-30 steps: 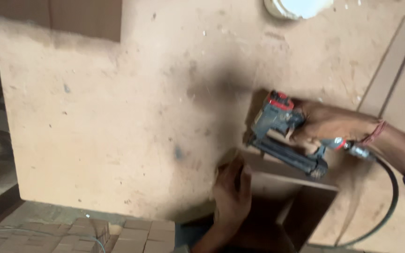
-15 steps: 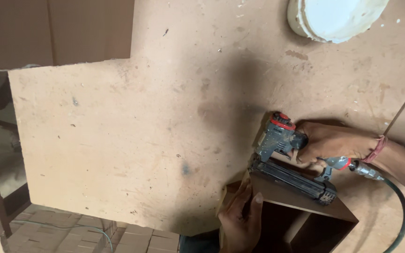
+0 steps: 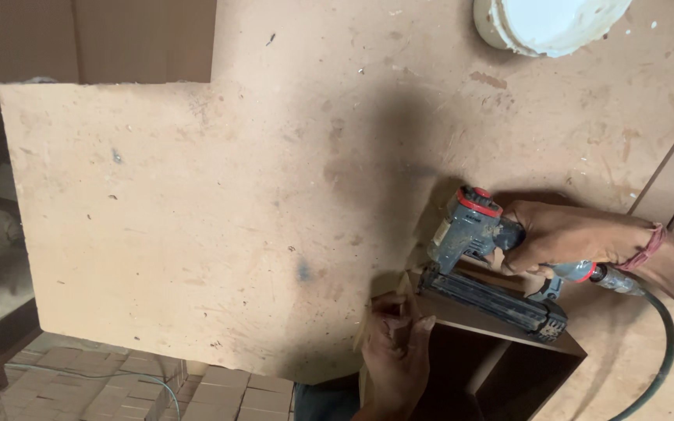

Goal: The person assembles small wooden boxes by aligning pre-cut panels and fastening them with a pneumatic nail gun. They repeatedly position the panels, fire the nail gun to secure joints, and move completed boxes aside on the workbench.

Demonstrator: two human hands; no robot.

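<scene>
A pneumatic nail gun point(image 3: 487, 265) is gripped by the closed right hand point(image 3: 567, 236), its nose set down on the top corner of an open wooden box point(image 3: 501, 355) that sits at the near edge of the large fibreboard desk point(image 3: 220, 226). The left hand point(image 3: 395, 351) is clasped around that same corner of the box, just beside the nose of the tool. With the fingers so close to the firing point, a nail driven at a slant or breaking out through the thin panel could strike them; a slip of the box could also misplace the fastener. The air hose point(image 3: 661, 351) is cut off at the frame edge. The exact contact point of the nose is shadowed, the trigger finger cannot be made out, and the white round container point(image 3: 548, 23) at the top is only partly seen.
</scene>
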